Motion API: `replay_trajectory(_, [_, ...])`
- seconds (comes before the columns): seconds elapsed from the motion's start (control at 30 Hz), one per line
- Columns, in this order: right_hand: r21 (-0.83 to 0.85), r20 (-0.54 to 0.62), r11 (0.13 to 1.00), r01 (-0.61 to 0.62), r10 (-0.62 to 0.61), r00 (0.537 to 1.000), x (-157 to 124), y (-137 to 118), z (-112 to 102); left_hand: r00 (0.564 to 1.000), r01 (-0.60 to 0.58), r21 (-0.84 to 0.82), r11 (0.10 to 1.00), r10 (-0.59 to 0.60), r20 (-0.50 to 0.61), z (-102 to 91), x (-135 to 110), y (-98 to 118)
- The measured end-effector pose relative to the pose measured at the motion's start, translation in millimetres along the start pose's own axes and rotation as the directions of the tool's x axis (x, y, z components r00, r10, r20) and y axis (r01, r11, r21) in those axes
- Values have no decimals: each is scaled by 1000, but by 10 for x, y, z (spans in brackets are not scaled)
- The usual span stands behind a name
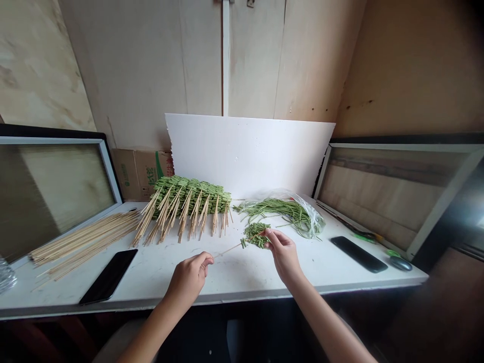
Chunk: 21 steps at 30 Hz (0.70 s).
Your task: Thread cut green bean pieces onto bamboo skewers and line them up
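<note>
A thin bamboo skewer [227, 250] runs between my two hands above the white table. My left hand [189, 277] is closed round its near end. At its far end, the fingertips of my right hand [282, 252] pinch the skewer; whether a bean piece is also between them I cannot tell. Short cut green bean pieces [243, 243] sit on the skewer partway along. Just behind, and partly hidden by my right fingers, lies a pile of cut bean pieces [257, 232].
Finished bean skewers [189, 196] are stacked at the back left, beside loose bamboo skewers [91, 234]. Long green beans [280, 209] spill from a plastic bag [313, 217]. A black phone [109, 276] lies left, a dark phone-like slab [358, 253] and a mouse [400, 263] right.
</note>
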State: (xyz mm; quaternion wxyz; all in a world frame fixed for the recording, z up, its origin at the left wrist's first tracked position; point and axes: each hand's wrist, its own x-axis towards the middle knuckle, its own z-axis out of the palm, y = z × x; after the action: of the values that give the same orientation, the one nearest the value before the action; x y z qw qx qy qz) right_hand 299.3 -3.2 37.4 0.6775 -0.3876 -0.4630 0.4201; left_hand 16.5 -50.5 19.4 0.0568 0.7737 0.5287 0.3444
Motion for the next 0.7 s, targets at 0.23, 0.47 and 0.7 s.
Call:
replay_trajectory(0.23, [-96, -35, 992, 75, -79, 996, -124, -73, 96, 999, -31, 25, 999, 32, -18, 49, -25, -49])
replay_trajectory(0.47, [-144, -45, 985, 98, -105, 993, -281, -109, 209, 997, -63, -25, 998, 62, -36, 84, -46, 6])
replay_trajectory(0.7, [-130, 47, 991, 35, -30, 998, -397, 77, 340, 998, -49, -82, 995, 47, -28, 66, -43, 68])
